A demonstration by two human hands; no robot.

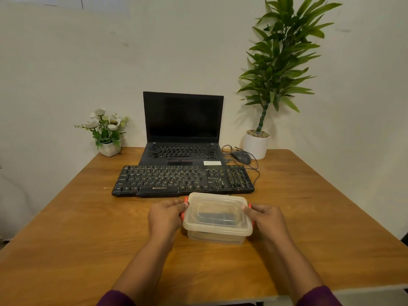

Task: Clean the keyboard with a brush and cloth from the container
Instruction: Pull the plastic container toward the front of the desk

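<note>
Gripping a lidded clear container (pixel 217 217) from both ends, left hand (pixel 165 217) and right hand (pixel 265 217) each curling fingers round a red clip (pixel 183 214). Resting it on the wooden table (pixel 88 228), just in front of the black keyboard (pixel 183 181), lid closed. Seeing something dark inside, too blurred for naming. Facing an open laptop (pixel 183 129) and mouse (pixel 241 156) behind the keyboard.

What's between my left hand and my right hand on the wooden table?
Head view: a lidded translucent rectangular plastic container, held by the left hand and right hand.
</note>
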